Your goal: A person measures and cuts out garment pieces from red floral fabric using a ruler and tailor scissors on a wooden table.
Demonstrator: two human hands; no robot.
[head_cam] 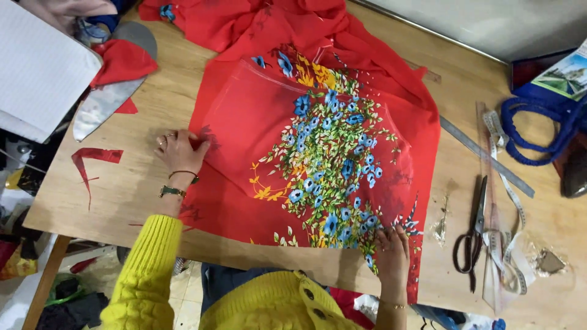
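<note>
Red floral fabric point(318, 153) flat; L hand point(180, 150), R hand point(391, 247) fingers spread, pressing.

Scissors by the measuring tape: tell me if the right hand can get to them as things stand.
Probably yes. The right hand lies flat on the red floral fabric near the table's front edge, and the scissors lie just to its right with only bare wooden table between them.

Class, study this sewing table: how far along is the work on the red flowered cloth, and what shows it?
Done: the red flowered cloth lies spread on the table, and red scraps show earlier cutting. In hand: the left hand and right hand press it flat at two edges. Left: the scissors and measuring tape lie untouched, and the cloth's upper part is bunched.
</note>
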